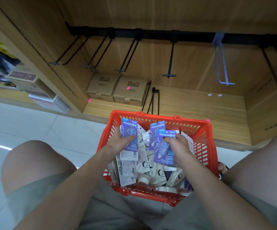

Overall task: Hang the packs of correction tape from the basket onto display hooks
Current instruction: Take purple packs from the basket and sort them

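Over the red basket [205,130], both hands grip purple packs — left hand [119,143] one [129,136], right hand [179,143] two [165,146].

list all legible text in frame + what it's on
"Campus": purple pack held by the left hand.
"Campus": purple pack held by the right hand.
"NU SIGN": left cardboard box.
"NU SIGN": right cardboard box.
Too small or blurred: header strips on the purple packs, barcode labels on white packs in the red basket, boxes at far left.
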A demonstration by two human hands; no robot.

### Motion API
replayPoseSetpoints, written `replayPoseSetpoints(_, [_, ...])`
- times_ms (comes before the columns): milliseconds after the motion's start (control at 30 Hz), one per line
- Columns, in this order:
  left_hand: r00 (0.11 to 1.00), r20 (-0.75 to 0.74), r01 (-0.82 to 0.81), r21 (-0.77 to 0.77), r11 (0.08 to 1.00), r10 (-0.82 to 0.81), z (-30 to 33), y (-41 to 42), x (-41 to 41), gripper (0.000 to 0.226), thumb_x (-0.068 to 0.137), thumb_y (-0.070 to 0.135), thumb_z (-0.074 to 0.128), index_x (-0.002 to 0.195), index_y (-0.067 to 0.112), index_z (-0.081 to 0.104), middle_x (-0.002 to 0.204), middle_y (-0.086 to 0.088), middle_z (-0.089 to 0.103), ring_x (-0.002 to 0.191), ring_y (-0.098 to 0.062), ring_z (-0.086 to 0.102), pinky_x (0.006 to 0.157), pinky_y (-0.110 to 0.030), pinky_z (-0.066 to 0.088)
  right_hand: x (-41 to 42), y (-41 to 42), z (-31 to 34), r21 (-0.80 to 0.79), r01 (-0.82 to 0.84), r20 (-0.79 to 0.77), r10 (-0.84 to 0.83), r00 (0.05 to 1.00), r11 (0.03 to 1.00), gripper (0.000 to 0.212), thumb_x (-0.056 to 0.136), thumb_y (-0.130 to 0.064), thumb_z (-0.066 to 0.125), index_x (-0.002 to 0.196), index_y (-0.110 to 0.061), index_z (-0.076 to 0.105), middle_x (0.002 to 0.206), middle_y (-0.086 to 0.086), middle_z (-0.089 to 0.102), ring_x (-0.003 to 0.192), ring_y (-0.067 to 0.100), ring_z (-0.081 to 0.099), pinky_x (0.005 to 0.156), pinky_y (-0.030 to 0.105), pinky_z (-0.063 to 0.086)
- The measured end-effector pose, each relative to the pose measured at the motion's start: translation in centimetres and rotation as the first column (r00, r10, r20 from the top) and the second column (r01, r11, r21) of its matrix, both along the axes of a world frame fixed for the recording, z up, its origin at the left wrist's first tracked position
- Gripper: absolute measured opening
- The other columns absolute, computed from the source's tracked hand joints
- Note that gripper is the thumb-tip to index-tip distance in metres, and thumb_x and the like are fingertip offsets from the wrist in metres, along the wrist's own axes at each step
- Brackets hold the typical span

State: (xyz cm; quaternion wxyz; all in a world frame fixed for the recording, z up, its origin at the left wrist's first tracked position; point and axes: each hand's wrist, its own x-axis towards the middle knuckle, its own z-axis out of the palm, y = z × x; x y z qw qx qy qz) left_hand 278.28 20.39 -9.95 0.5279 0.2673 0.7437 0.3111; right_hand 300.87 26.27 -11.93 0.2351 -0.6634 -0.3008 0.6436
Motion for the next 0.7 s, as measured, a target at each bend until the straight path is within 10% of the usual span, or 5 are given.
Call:
replayPoseSetpoints(300, [0.982, -0.153, 0.131, 0.129, 0.983, -0.111, 2.5, -0.6, 0.8, 0.053, 0.083, 0.029, 0.086, 0.124, 0.03, 0.052, 0.11, 0.004, 0.077, 0.101, -0.015, 0.074, 0.094, -0.043, 0.059, 0.8, -0.1, 2.7, -0.205, -0.138, -0.579, -0.007, 0.815, 0.969, 0.019, 0.101, -0.008, 0.059, 0.117, -0.003, 0.068, 0.107, 0.014, 0.074, 0.098, 0.03, 0.07, 0.103, 0.053, 0.054])
replayPoseSetpoints(700, [0.938, 0.295, -0.215, 0.081, 0.973, 0.183, 3.6, -0.8, 1.1, 0.024, 0.103, 0.021, 0.06, 0.125, 0.029, 0.055, 0.107, -0.006, 0.079, 0.095, -0.03, 0.078, 0.095, -0.054, 0.059, -2.2, 1.0, 4.4, -0.118, -0.223, -0.6, 0.11, 0.793, 0.968, 0.04, 0.095, -0.003, 0.066, 0.135, -0.004, 0.063, 0.117, 0.013, 0.072, 0.09, 0.022, 0.072, 0.08, 0.041, 0.063])
